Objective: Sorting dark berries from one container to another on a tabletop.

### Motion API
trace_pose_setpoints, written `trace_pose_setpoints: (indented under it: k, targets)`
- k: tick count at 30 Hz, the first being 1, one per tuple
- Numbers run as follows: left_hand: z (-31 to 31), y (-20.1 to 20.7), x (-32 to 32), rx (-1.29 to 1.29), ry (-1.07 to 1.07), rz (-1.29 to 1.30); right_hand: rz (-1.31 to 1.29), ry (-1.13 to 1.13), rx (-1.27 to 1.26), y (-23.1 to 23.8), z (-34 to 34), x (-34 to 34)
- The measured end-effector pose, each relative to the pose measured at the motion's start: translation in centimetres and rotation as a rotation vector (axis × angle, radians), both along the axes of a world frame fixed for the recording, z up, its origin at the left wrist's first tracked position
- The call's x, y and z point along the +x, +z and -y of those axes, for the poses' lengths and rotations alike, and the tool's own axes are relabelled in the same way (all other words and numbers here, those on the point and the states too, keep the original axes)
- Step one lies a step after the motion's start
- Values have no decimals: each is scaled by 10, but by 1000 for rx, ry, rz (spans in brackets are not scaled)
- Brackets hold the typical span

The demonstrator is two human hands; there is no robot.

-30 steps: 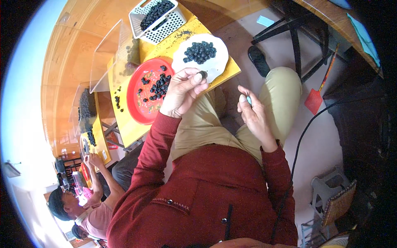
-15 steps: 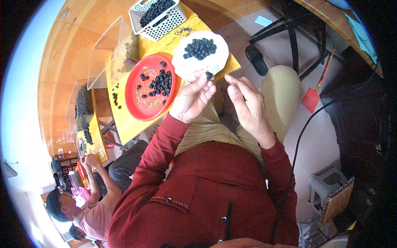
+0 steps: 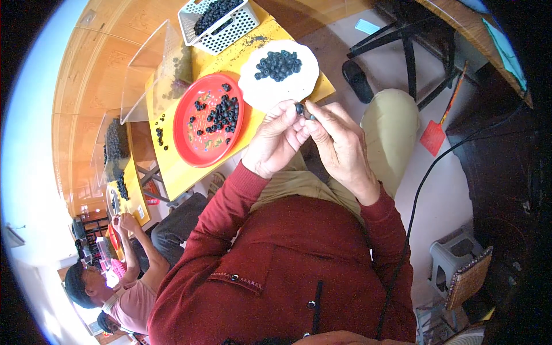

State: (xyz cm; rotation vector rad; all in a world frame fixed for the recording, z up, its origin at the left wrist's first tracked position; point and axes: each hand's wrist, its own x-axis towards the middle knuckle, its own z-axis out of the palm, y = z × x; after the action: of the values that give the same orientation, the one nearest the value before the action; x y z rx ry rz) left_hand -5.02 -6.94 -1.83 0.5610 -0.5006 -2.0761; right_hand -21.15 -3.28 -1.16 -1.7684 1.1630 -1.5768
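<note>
My left hand pinches a small, round black part between thumb and forefinger. Thumb and forefinger of my right hand are closed at the same part's right side; whether they hold a separate small piece is hard to make out. Just beyond my hands, a white plate with a wavy edge bears a heap of black ring-like parts. To its left lies a red oval tray with a printed pattern, holding more black parts, some in clumps.
A white perforated basket full of black pieces stands at the yellow table's far end. Clear plastic panels rise at its left. Another person works at the lower left. A stool and red fly swatter are at right.
My right hand has moved left and its fingers have closed in on the black part. My left hand has shifted slightly right, still pinching it.
</note>
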Motion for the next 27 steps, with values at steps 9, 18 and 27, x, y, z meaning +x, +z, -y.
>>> trace_pose_setpoints:
  k: [9, 18, 27]
  targets:
    - [-8, 5, -8, 5, 31, 46, -33, 24, -7, 0, -1, -6]
    - [-13, 9, -12, -56, 35, 54, 0, 53, -59, 1, -2, -11]
    - [-25, 20, -21, -127, -4, 22, 209, 47, -39, 6, -6, -15]
